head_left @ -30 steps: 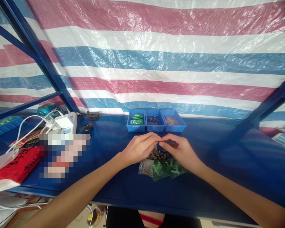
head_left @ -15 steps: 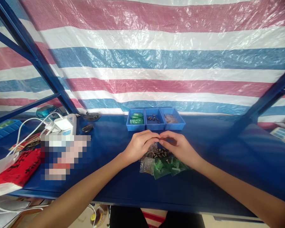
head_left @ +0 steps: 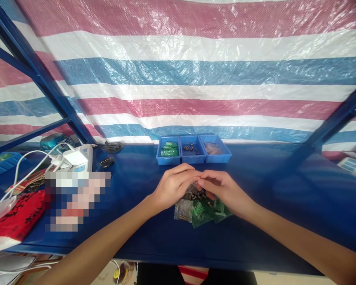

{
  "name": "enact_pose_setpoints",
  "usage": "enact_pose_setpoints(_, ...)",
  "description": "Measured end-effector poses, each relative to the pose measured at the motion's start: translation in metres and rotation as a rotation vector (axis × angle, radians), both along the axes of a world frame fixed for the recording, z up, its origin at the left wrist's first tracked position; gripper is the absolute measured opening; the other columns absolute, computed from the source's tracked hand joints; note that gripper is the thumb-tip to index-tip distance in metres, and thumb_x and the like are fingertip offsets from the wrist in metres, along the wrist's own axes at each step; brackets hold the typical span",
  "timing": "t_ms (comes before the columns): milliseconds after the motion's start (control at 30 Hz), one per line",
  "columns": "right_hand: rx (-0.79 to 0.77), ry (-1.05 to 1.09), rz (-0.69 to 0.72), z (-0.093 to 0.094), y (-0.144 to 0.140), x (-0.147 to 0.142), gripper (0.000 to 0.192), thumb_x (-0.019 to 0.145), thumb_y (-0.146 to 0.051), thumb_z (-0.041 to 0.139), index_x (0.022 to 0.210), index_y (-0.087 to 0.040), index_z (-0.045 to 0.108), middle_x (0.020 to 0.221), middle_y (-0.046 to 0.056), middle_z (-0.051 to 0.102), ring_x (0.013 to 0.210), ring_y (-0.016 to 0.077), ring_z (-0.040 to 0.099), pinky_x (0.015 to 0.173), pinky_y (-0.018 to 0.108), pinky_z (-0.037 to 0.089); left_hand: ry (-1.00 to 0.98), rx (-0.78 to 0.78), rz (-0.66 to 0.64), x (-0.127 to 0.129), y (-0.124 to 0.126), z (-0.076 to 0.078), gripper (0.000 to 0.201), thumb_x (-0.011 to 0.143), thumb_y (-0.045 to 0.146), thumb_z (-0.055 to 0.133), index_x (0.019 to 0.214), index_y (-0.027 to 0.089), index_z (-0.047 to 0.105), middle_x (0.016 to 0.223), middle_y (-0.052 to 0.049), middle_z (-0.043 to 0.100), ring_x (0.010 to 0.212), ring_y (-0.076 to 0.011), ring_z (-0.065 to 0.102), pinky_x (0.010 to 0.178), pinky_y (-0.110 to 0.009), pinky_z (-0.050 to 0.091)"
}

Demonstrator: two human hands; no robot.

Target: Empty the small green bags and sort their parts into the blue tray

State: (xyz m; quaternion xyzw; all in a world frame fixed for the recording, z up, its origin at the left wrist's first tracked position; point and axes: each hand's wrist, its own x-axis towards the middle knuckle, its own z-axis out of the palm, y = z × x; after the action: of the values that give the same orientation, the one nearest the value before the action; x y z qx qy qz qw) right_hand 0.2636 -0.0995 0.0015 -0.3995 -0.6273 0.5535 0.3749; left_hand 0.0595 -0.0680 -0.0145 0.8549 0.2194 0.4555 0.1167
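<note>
From the head view I am watching the left hand and the right hand meeting fingertip to fingertip just above a heap of small dark parts; both hands are pinching together on something tiny between them, too small for me to make out, so I cannot tell whether either is truly gripping a piece; the heap is lying on the blue table, just in front of the three blue bins and well short of them; the parts are looking dark brown to black, short and stubby, partly hidden under the fingers.

Just nearer me than the heap, a clear bag of metallic bits and crumpled green bags are lying touching it; the right wrist is covering part of the green ones.

In the bins, the left one is holding green packets, the middle one a few dark parts, the right one something brownish that I cannot identify.

Far left of the heap, a white power strip with cables is sitting beside a red bag bearing black characters, unreadable from here; a pixelated patch is hiding what lies between.
</note>
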Motion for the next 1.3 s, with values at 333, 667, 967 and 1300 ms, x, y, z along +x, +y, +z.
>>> enact_pose_setpoints(333, -0.012, 0.104, -0.041, -0.006, 0.003, 0.002, 0.031, 0.091, -0.049, 0.071, 0.081, -0.020, 0.068, 0.074, -0.001, 0.056, 0.059, 0.0104, 0.043, 0.054, 0.026, 0.036, -0.004, -0.031, 0.013, 0.001, -0.003, 0.004, 0.025, 0.099, 0.019, 0.062, 0.123, 0.020, 0.070, 0.114, -0.007, 0.074, 0.098, -0.0171, 0.072, 0.085, -0.028, 0.061)
enact_pose_setpoints(667, 0.335, -0.149, -0.187, -0.008, 0.003, 0.005, 0.029, 0.097, -0.051, 0.060, 0.094, -0.024, 0.070, 0.086, 0.004, 0.068, 0.073, 0.0192, 0.060, 0.062, 0.031, 0.049, -0.001, -0.155, 0.066, 0.002, -0.005, 0.007, 0.018, 0.101, 0.030, 0.062, 0.101, 0.017, 0.073, 0.089, -0.005, 0.070, 0.070, -0.0119, 0.062, 0.063, -0.023, 0.050)
enact_pose_setpoints(967, 0.389, -0.213, -0.186, -0.006, -0.002, 0.002, 0.026, 0.093, -0.049, 0.065, 0.093, -0.024, 0.073, 0.087, 0.005, 0.075, 0.076, 0.0234, 0.069, 0.066, 0.034, 0.056, 0.053, -0.222, 0.066, 0.004, -0.006, 0.007, 0.037, 0.105, 0.039, 0.051, 0.086, 0.016, 0.072, 0.076, -0.003, 0.065, 0.067, -0.0120, 0.059, 0.062, -0.023, 0.044)
enact_pose_setpoints(1300, 0.731, -0.487, -0.190, 0.002, 0.038, 0.009, 0.028, 0.101, -0.042, 0.053, 0.090, -0.023, 0.070, 0.084, 0.004, 0.073, 0.066, 0.0190, 0.061, 0.061, 0.031, 0.045, 0.204, -0.261, 0.357, -0.007, 0.007, 0.004, 0.035, 0.106, 0.042, 0.045, 0.097, 0.019, 0.071, 0.075, -0.001, 0.068, 0.067, -0.0153, 0.063, 0.061, -0.025, 0.041)
